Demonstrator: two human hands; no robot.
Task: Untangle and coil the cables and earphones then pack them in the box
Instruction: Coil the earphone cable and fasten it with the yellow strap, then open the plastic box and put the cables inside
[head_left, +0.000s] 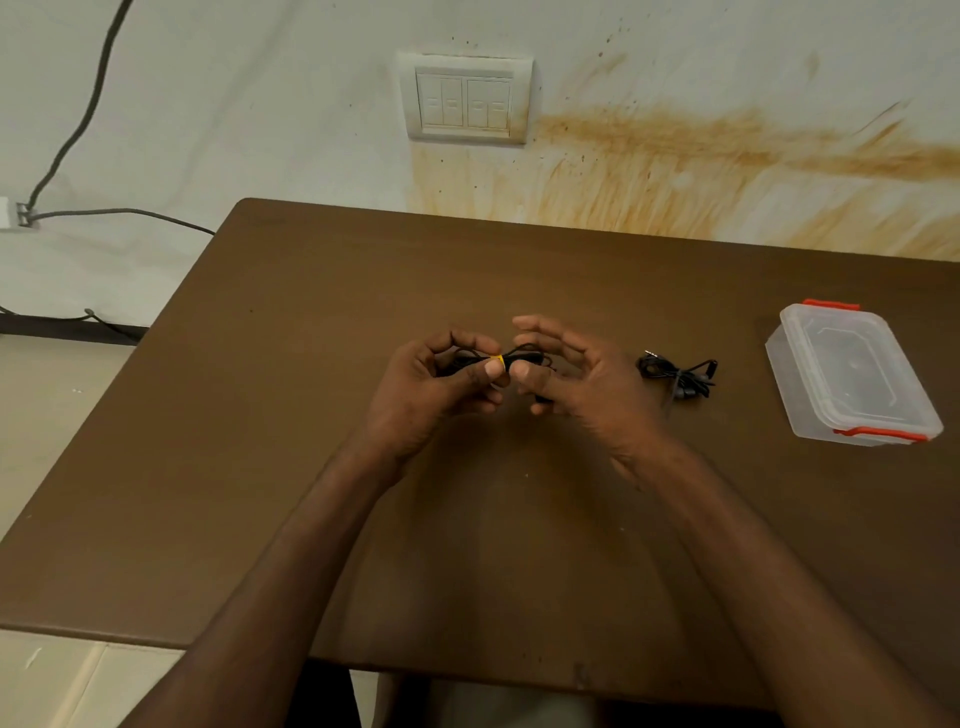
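Note:
Above the middle of the brown table, both hands hold a black coiled cable bound at its waist by a yellow band. My left hand pinches the bundle just left of the band with thumb and fingers. My right hand grips it on the right with the thumb, its other fingers spread. A black earphone bundle with a jack plug lies on the table to the right. The clear plastic box, lid on and red clips at both ends, stands at the far right.
The table's far edge meets a stained wall with a switch plate. A grey cable runs down the wall at the left to a socket. Floor tiles show beyond the table's left edge.

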